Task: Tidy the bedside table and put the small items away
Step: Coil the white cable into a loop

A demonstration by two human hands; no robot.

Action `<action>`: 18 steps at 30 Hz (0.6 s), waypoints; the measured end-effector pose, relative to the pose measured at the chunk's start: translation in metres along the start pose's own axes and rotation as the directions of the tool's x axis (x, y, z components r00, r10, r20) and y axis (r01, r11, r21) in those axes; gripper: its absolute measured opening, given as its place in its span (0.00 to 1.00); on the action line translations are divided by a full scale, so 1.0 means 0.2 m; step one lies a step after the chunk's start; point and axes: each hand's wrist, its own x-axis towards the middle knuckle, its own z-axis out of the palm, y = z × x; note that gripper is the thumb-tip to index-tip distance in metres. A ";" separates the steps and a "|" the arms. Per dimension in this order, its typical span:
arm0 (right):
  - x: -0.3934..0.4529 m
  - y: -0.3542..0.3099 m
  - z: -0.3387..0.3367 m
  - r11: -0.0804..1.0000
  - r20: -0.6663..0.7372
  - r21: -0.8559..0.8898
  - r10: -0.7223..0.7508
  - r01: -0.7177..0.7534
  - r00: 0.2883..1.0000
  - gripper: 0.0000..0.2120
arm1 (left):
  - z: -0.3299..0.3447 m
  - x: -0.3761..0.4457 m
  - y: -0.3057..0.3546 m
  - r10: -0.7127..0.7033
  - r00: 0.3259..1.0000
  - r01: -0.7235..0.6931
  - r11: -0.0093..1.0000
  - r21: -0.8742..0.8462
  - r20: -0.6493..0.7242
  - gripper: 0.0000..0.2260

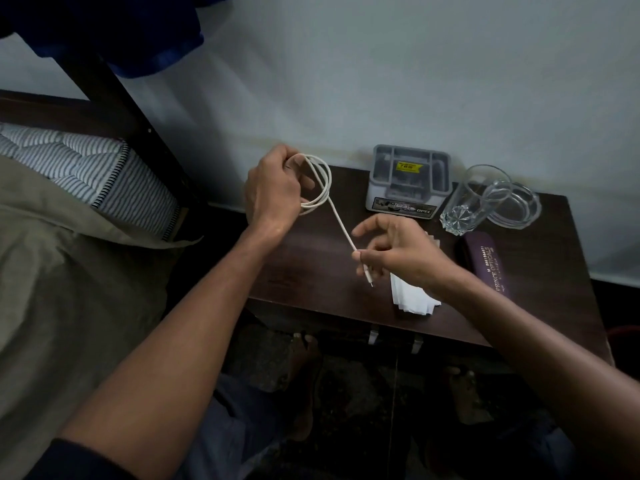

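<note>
A white charging cable (337,218) is wound in loops in my left hand (273,192), which grips the coil above the left end of the dark wooden bedside table (311,271). A straight stretch of cable runs down to my right hand (391,251), which pinches it near the plug end over the table's middle. The plug tip sticks out below my fingers. White paper slips (412,296) lie under my right hand.
A grey plastic organiser box (408,181) stands at the table's back edge. A clear drinking glass (471,199) and a glass dish (516,206) sit to its right. A purple spectacle case (485,268) lies near the right edge. The bed (69,237) is at left.
</note>
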 end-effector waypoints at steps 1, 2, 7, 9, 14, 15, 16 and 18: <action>-0.01 -0.02 0.01 0.998 0.017 0.039 -0.042 0.042 0.999 0.14 | 0.00 -0.01 0.00 0.015 1.000 -0.014 0.999 0.043 -0.023 0.11; -0.02 -0.03 0.01 0.992 0.051 0.086 -0.093 0.089 0.994 0.15 | 0.00 -0.01 0.00 0.025 0.999 -0.023 0.997 0.069 -0.037 0.11; -0.06 -0.12 0.07 0.936 0.112 0.267 -0.265 0.228 0.958 0.11 | 0.05 -0.06 0.05 -0.025 0.999 0.026 1.000 -0.010 0.036 0.12; -0.06 -0.13 0.09 0.901 -0.014 0.340 -0.282 0.270 0.959 0.12 | 0.09 -0.10 0.09 -0.001 0.998 0.003 0.999 -0.041 0.067 0.12; -0.03 -0.15 0.03 0.827 -0.365 0.423 -0.219 0.370 0.905 0.10 | 0.18 -0.18 0.13 0.038 0.981 -0.010 0.989 -0.145 0.190 0.11; -0.03 -0.15 0.01 0.815 -0.418 0.425 -0.209 0.393 0.884 0.10 | 0.18 -0.19 0.13 0.009 0.974 0.042 0.975 -0.218 0.227 0.10; -0.03 -0.15 0.00 0.807 -0.467 0.420 -0.201 0.416 0.861 0.10 | 0.19 -0.19 0.14 -0.030 0.965 0.108 0.952 -0.287 0.262 0.10; -0.03 -0.14 -0.03 0.820 -0.553 0.365 -0.190 0.441 0.811 0.10 | 0.19 -0.20 0.14 -0.101 0.933 0.245 0.881 -0.404 0.345 0.10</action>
